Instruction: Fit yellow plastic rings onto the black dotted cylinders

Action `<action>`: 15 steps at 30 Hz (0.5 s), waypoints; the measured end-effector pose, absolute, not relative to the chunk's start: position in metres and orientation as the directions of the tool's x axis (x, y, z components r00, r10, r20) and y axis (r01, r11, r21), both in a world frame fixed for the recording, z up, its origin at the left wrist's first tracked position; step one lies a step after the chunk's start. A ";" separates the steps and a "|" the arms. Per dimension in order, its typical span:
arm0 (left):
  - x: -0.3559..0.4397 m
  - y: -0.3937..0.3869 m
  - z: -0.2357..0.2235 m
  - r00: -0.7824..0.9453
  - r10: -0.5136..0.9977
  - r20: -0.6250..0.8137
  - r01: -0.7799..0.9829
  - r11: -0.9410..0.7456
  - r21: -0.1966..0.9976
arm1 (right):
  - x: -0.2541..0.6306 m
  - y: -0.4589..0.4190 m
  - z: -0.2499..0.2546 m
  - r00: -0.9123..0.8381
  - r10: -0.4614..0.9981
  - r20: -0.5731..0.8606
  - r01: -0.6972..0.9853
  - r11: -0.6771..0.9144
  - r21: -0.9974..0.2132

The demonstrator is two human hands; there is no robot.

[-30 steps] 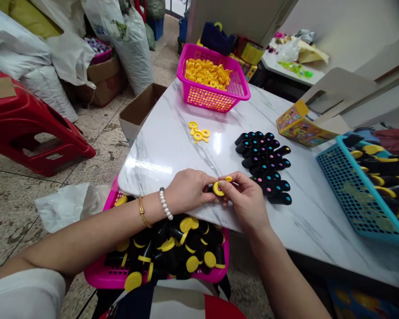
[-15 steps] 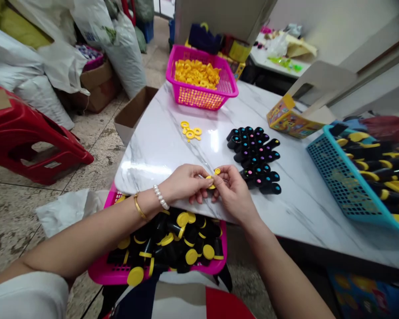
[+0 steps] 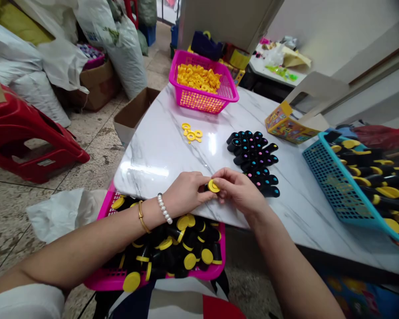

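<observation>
At the table's near edge, my left hand (image 3: 185, 193) and my right hand (image 3: 240, 189) meet around a small round yellow cap (image 3: 213, 186). The left thumb and fingers grip its left side, while the right thumb presses on its top face. Fingers hide whatever is beneath the cap. Just beyond my right hand stands a cluster of black cylinders (image 3: 252, 153) with small blue, pink and purple dots on their ends. Several loose yellow ring-shaped pieces (image 3: 191, 134) lie farther back. Below my forearms, a pink basket (image 3: 101, 283) holds many black tubes with yellow caps.
A second pink basket (image 3: 204, 106) of yellow rings stands at the back of the white marbled table (image 3: 146, 150). To the right are a turquoise basket (image 3: 332, 190) of black-and-yellow pieces and an opened printed box (image 3: 287, 126). A red stool (image 3: 29, 137) is at the left.
The yellow ring piece that stood up between my fingers now lies flat against the cap, with my right thumb on it. Both hands have shifted slightly toward me.
</observation>
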State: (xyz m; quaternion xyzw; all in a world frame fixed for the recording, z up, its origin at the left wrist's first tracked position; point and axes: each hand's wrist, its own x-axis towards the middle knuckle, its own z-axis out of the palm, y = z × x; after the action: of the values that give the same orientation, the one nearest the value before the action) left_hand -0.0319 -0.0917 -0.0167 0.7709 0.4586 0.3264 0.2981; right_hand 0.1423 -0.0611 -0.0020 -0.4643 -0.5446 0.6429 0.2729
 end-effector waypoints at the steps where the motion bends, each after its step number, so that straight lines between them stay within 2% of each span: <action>1: -0.032 -0.091 -0.017 0.366 0.903 0.225 0.505 -0.396 0.767 | 0.141 -0.061 0.001 -0.436 0.844 -0.311 0.230 -0.230 -0.946; 5: -0.030 -0.088 -0.017 0.344 0.919 0.191 0.517 -0.355 0.779 | 0.133 -0.069 0.005 -0.377 0.898 -0.229 0.455 -0.035 -0.890; 8: -0.027 -0.089 -0.018 0.301 0.939 0.163 0.601 -0.320 0.733 | 0.131 -0.076 0.000 -0.321 0.937 -0.137 0.523 0.055 -0.851; 13: -0.025 -0.089 -0.022 0.240 0.957 0.165 0.690 -0.288 0.664 | 0.134 -0.074 -0.007 -0.387 0.899 -0.205 0.312 -0.082 -0.947; 15: -0.025 -0.091 -0.023 0.259 0.950 0.176 0.703 -0.310 0.640 | 0.133 -0.072 -0.006 -0.402 0.892 -0.207 0.298 -0.087 -0.951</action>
State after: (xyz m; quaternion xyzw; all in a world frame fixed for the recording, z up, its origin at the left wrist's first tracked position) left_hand -0.0253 -0.0912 -0.0226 0.7611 0.5431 0.2753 0.2238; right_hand 0.1329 -0.0721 -0.0064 -0.4784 -0.6215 0.5609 0.2649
